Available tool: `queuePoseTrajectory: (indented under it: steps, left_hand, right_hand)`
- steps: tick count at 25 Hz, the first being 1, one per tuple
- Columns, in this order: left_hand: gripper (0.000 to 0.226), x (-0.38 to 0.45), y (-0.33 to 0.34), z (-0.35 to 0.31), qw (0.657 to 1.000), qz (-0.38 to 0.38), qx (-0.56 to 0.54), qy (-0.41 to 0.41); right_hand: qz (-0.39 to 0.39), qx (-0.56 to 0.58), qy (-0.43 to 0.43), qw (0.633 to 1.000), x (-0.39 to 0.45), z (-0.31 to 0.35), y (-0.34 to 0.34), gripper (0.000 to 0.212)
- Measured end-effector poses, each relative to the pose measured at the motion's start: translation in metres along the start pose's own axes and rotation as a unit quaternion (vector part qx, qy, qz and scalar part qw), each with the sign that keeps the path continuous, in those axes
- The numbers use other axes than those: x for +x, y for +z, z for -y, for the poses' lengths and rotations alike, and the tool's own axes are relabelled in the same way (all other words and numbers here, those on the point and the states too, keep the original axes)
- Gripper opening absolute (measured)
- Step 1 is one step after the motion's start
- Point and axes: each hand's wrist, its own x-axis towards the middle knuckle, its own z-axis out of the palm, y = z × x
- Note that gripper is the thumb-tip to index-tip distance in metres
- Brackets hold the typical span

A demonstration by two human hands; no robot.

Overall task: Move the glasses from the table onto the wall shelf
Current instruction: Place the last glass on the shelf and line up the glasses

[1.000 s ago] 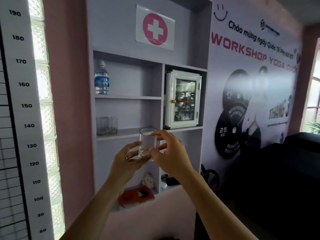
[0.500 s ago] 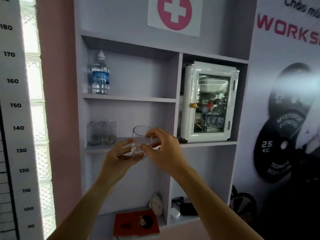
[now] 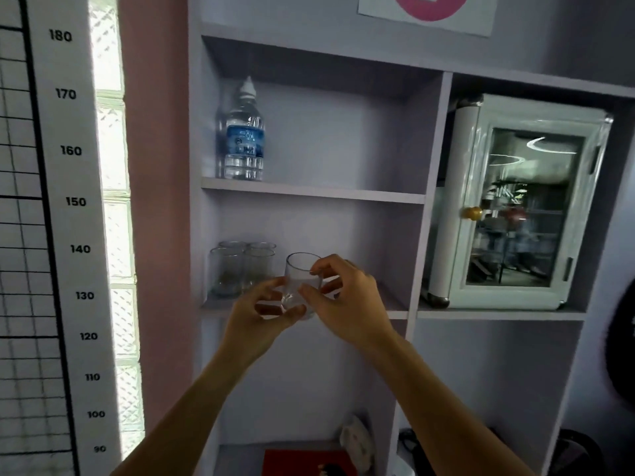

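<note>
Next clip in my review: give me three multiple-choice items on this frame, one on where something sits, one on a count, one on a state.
1. Where does the water bottle stand?
A. On the shelf above the stored glasses
B. Inside the glass-door cabinet
C. On the bottom shelf

2. How many glasses on the shelf are already there, left of the held one?
A. One
B. Four
C. Seven

3. How is the held glass supported?
A. It stands free on the shelf
B. By the left hand alone
C. By both hands

Answers: 1 A, it stands at the left end of the upper shelf. 2 B, four rims show in a cluster. 3 C, the left hand grips near its base and the right hand its side.
</note>
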Motion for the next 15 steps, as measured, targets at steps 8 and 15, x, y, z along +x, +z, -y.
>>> queuePoseTrajectory:
  steps: [8,15]
  left_hand:
    - [0.055,0.045,-0.003,0.042,0.991,0.0,0.128,0.025]
    - [0.06,0.057,0.007,0.048,0.969,-0.045,0.225,0.092]
  right_hand:
    - [-0.03,0.013,0.046,0.998,0.035,-0.03,0.044,0.026]
    - [-0.036,0.056,0.056,0.996,0.052,-0.055,0.055,0.023]
